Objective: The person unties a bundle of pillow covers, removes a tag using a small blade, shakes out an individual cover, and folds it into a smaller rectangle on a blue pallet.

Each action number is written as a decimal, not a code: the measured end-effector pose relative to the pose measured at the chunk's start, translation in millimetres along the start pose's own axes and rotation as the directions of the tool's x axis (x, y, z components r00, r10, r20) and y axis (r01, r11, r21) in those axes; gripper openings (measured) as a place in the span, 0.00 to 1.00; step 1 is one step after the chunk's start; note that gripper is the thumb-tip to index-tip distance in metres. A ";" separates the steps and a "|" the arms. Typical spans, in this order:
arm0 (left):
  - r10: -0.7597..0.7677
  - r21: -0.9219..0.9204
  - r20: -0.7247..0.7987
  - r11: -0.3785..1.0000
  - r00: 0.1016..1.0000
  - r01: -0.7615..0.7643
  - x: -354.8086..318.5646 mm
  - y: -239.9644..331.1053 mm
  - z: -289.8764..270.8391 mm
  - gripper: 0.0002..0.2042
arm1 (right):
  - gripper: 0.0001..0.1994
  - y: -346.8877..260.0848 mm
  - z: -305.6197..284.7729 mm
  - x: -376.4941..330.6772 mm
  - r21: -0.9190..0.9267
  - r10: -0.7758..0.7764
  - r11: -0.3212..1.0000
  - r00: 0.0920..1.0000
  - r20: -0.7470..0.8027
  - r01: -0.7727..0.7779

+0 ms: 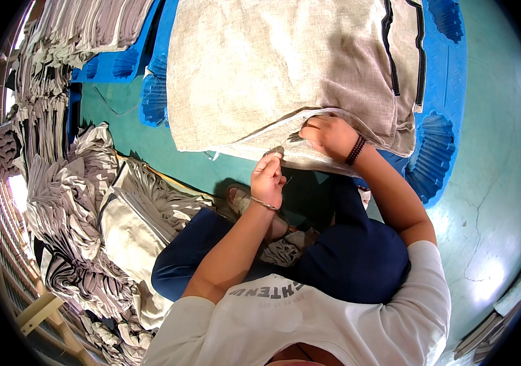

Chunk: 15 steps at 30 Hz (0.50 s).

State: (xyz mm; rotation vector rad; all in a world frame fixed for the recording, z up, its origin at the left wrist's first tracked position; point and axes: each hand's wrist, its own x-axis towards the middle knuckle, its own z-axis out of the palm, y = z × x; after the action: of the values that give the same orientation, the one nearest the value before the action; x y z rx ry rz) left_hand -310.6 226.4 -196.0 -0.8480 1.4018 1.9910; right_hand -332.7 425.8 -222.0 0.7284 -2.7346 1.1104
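Observation:
A beige woven fabric cover (260, 67) lies spread in front of me, with dark trim strips along its right side. Its near edge gapes along a pale curved seam (266, 129). My right hand (332, 139), a dark beaded bracelet on its wrist, rests at this opening, closed around small dark thread snips (295, 138) whose tips point left. My left hand (268, 181) is raised just below the near edge, its fingers pinched together. What they grip is too small to make out.
Blue ribbed plastic pallets (434, 152) bear the cover and, at far left, a folded fabric stack (89, 27). Heaped fabric pieces (71, 213) crowd my left side. A wooden beam (39, 312) stands at lower left. Green floor (492, 177) stretches to the right.

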 end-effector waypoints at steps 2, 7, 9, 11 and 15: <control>-0.001 0.006 0.004 1.000 1.000 0.001 -0.1 0.2 -1.3 0.02 | 0.07 -0.8 3.3 -0.5 -0.032 0.020 0.999 0.999 -0.041 -0.022; -0.019 0.003 0.027 1.000 0.999 0.019 -3.5 -0.3 0.0 0.02 | 0.04 -3.7 7.6 1.9 -0.095 0.069 0.993 0.994 -0.086 -0.077; -0.012 0.003 0.024 1.000 1.000 0.012 -3.8 -1.3 0.9 0.02 | 0.05 -3.6 8.3 1.1 -0.101 0.054 0.993 0.994 -0.098 -0.064; -0.006 -0.007 0.019 1.000 1.000 0.006 -4.0 -2.0 0.7 0.02 | 0.05 -1.9 11.0 -0.7 -0.103 0.035 0.994 0.994 -0.103 -0.045; 0.009 -0.009 0.025 1.000 1.000 -0.008 -3.8 -5.2 -9.0 0.02 | 0.07 0.2 13.4 -2.2 -0.015 0.056 0.998 0.987 -0.149 -0.058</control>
State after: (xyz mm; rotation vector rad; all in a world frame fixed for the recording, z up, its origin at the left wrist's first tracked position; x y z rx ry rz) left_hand -302.7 219.1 -198.6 -0.8200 1.3861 2.0087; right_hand -329.7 417.7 -232.5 0.5441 -2.6517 1.1005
